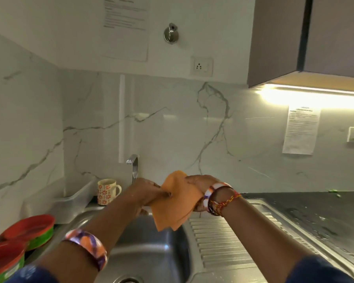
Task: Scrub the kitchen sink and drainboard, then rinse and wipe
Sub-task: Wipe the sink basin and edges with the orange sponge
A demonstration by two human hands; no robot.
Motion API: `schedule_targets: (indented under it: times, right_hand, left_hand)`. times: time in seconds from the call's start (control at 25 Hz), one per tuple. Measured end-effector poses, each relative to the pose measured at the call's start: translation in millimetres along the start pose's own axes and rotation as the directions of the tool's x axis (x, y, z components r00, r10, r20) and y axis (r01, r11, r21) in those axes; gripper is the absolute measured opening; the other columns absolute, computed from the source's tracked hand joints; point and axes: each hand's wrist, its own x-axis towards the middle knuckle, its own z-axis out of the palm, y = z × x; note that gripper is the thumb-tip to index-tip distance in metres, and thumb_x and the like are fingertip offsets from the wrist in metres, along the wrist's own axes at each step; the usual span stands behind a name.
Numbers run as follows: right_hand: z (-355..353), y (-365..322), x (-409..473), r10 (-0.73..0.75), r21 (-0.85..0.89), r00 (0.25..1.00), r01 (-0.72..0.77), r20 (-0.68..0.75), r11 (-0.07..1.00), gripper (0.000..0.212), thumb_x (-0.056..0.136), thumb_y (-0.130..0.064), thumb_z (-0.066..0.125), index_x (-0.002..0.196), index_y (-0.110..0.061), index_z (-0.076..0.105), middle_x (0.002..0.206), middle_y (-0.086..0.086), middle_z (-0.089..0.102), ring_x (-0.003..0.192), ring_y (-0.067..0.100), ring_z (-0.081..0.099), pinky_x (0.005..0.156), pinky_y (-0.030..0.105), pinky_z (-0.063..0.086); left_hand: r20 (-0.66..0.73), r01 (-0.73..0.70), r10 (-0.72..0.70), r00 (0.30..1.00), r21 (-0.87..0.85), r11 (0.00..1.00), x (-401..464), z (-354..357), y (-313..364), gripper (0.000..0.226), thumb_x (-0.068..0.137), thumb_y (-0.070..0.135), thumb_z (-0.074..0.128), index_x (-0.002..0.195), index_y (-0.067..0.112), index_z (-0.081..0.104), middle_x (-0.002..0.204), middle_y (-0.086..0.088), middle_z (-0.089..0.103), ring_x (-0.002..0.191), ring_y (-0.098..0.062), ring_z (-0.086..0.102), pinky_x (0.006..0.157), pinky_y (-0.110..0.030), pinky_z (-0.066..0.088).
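Both hands hold an orange cloth (175,203) in the air above the steel sink basin (151,250). My left hand (146,190) grips its left edge, and my right hand (198,183) grips its upper right corner. The cloth hangs folded, its lower corners pointing down over the basin's right rim. The ribbed drainboard (223,242) lies to the right of the basin, under my right forearm. The chrome tap (133,163) rises behind my left hand. Part of the drain hole (129,279) shows at the bottom edge.
A flowered mug (107,190) stands left of the tap beside a white tray (70,203). Two red and green tubs (32,229) sit at the left. A dark wet counter (315,209) runs to the right. A wall cabinet (307,37) hangs upper right.
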Motion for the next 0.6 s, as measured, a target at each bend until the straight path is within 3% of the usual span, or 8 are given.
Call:
schedule_targets:
  times: [0.12,0.2,0.28,0.36,0.44,0.52,0.6]
  right_hand:
    - [-8,1,-11,0.050,-0.253,0.998,-0.041,0.031,0.967,0.062,0.084,-0.047,0.063,0.130,-0.009,0.048,0.128,0.018,0.051,0.102,0.037,0.059,0.085,0.059,0.050]
    - [-9,6,-16,0.063,-0.484,0.997,-0.030,0.052,0.875,0.077,0.082,-0.065,0.051,0.138,-0.013,0.043,0.141,0.014,0.043,0.113,0.038,0.054,0.087,0.061,0.048]
    - [-9,9,-21,0.004,-0.590,0.997,0.041,0.075,0.807,0.083,0.081,-0.075,0.037,0.139,-0.015,0.042,0.146,0.010,0.040,0.127,0.034,0.045,0.099,0.056,0.041]
    - [-6,11,-21,0.008,-0.328,0.971,0.073,0.240,0.942,0.079,0.082,-0.074,0.031,0.132,-0.016,0.049,0.137,0.010,0.052,0.128,0.032,0.046,0.098,0.055,0.038]
    - [0,12,-27,-0.016,-0.010,0.933,0.021,0.361,1.000,0.073,0.084,-0.070,0.034,0.125,-0.012,0.053,0.122,0.015,0.060,0.120,0.036,0.053,0.085,0.053,0.044]
    - [6,13,-26,-0.082,0.065,0.936,0.063,0.344,0.996,0.063,0.083,-0.056,0.055,0.123,-0.007,0.053,0.115,0.020,0.063,0.108,0.039,0.060,0.080,0.049,0.051]
    - [14,14,-23,-0.140,0.067,0.940,0.125,0.310,0.990,0.055,0.081,-0.026,0.069,0.126,0.000,0.051,0.113,0.023,0.063,0.101,0.038,0.061,0.085,0.049,0.052]
  left_hand:
    - [0.050,0.069,-0.058,0.997,-0.266,0.961,-22,-4,28,0.015,0.077,0.009,0.072,0.087,0.007,0.060,0.095,-0.018,0.065,0.083,-0.032,0.060,0.074,-0.041,0.052]
    - [0.049,0.079,-0.065,0.997,-0.393,0.916,-32,-6,38,0.015,0.079,0.006,0.069,0.090,0.006,0.059,0.087,-0.015,0.062,0.075,-0.030,0.058,0.064,-0.040,0.051]
    - [0.010,0.045,-0.046,0.999,-0.468,0.883,-36,-6,40,0.030,0.079,0.004,0.069,0.106,0.009,0.056,0.091,-0.015,0.060,0.076,-0.029,0.057,0.057,-0.041,0.054]
    - [-0.009,0.020,-0.028,1.000,-0.512,0.859,-38,-2,38,0.035,0.082,0.003,0.067,0.113,0.012,0.054,0.096,-0.015,0.059,0.078,-0.028,0.057,0.055,-0.042,0.055]
    - [0.012,0.026,-0.023,1.000,-0.505,0.863,-48,8,40,0.010,0.087,0.005,0.062,0.094,0.008,0.055,0.089,-0.014,0.058,0.076,-0.026,0.056,0.060,-0.041,0.050]
    - [0.027,0.031,-0.020,0.999,-0.488,0.872,-57,13,42,0.014,0.092,0.016,0.057,0.084,0.005,0.054,0.082,-0.014,0.058,0.073,-0.025,0.056,0.066,-0.038,0.048]
    - [0.054,0.041,-0.018,0.998,-0.470,0.881,-56,5,42,0.032,0.095,0.034,0.049,0.097,0.002,0.055,0.084,-0.016,0.061,0.075,-0.027,0.059,0.067,-0.039,0.050]
